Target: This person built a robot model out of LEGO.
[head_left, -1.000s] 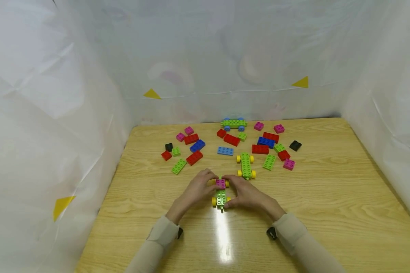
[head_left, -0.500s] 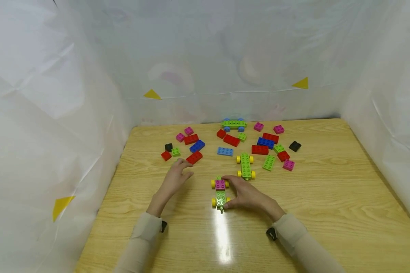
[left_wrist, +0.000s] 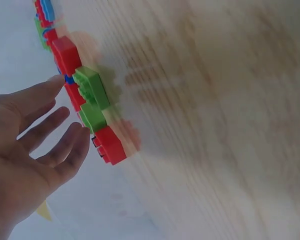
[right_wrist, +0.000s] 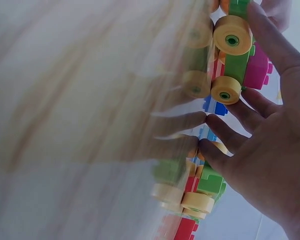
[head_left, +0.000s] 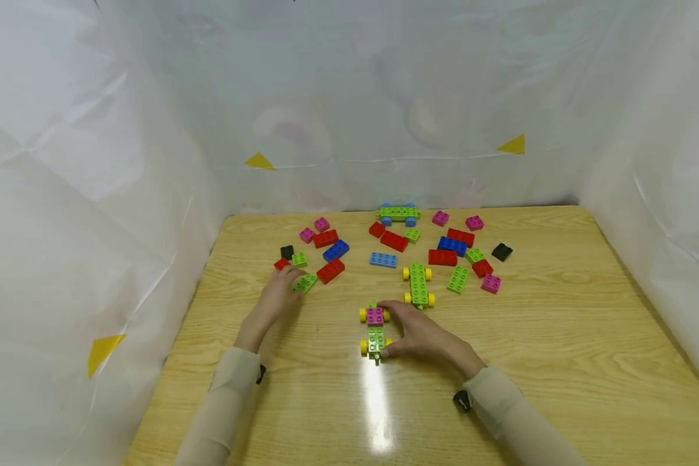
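Observation:
My left hand (head_left: 272, 299) is over the left group of bricks, its fingers apart beside a long green brick (head_left: 305, 283). In the left wrist view the fingertips are close to that green brick (left_wrist: 91, 86) with no visible grip on it. My right hand (head_left: 424, 335) holds a green toy car base (head_left: 376, 339) with yellow wheels, thumb at its near end and forefinger at its far end. A pink brick (head_left: 375, 316) sits on the far half of that base. In the right wrist view the base (right_wrist: 236, 67) stands on its wheels between thumb and fingers.
A second yellow-wheeled base (head_left: 419, 285) stands just beyond my right hand. A blue-wheeled base (head_left: 399, 213) is at the back edge. A light blue brick (head_left: 383, 260) lies mid-table. Red, blue, green, pink and black bricks lie left and right, including a red brick (head_left: 331, 271).
My left hand has let go of the car base and pink brick and moved left and away from me to the long green brick. The right hand has stayed at the base.

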Motion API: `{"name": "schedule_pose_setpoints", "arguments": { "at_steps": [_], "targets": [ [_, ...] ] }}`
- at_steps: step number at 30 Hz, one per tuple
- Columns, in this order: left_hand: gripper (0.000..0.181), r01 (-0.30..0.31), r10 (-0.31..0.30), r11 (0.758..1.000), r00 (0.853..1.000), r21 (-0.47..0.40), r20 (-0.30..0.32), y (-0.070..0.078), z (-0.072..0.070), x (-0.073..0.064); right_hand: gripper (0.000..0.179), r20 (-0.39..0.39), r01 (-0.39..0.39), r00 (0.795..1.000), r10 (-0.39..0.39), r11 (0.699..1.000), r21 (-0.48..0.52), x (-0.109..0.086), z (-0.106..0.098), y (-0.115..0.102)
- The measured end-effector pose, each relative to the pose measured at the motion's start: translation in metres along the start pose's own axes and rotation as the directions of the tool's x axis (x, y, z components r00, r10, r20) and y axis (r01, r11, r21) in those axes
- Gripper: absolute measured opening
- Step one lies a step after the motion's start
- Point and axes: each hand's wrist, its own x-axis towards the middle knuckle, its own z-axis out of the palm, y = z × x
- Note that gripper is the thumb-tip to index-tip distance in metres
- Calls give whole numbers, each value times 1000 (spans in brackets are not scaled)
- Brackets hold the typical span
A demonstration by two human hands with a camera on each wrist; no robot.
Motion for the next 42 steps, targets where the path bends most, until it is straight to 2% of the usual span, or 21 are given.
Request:
{"name": "schedule_pose_setpoints", "arguments": {
  "at_steps": [6, 12, 21, 31, 42],
  "targets": [
    [58, -22, 22, 1000, 994, -3, 110, -6, -1, 6, 99, -3, 1, 1000, -1, 1000, -9, 1, 2, 2],
    [61, 13, -19, 999, 981, 32, 194, -11, 4, 9, 100, -4, 6, 1000, -6, 1000, -1, 1, 3, 1],
    [59, 29, -50, 994, 978, 104, 202, -7, 7, 12, 99, -6, -1, 1000, 1, 1000, -2, 0, 2, 0],
    [59, 48, -67, 994, 978, 99, 196, -3, 7, 13, 99, -4, -2, 1000, 2, 1000, -8, 1, 1, 0],
    [59, 2, -20, 997, 973, 80, 228, -4, 6, 12, 100, -9, 6, 1000, -6, 1000, -3, 0, 1, 0]
  ]
}}
